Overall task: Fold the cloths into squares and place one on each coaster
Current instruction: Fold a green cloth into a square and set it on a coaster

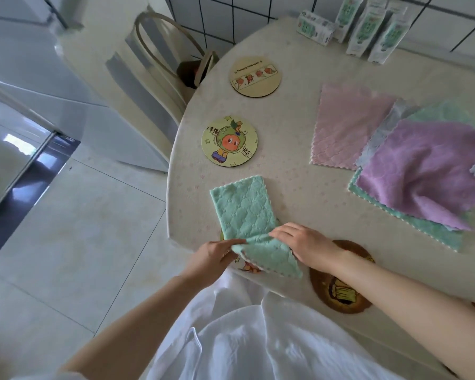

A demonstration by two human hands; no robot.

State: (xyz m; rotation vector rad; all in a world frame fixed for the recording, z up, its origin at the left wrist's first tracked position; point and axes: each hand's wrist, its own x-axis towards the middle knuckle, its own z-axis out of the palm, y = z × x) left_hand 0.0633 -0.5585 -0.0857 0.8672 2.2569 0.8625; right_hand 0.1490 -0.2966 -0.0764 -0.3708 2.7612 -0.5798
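Note:
A mint green cloth [243,208], folded into a long strip, lies at the table's near left edge. Its near end is lifted and bent over. My left hand [211,257] pinches that near end at the left corner. My right hand [303,242] grips the cloth's right side at the bend. A coaster is mostly hidden beneath the cloth, with only a sliver showing. A round cartoon coaster [230,141] lies beyond the cloth, and a pale wooden coaster [255,77] farther back. A dark brown coaster [340,292] sits under my right forearm.
A pink cloth [346,127] lies flat mid-table. A purple cloth [428,171] tops a pile of green and pale blue cloths at the right. Several cartons [368,26] stand against the tiled wall. A chair [154,86] stands left of the table.

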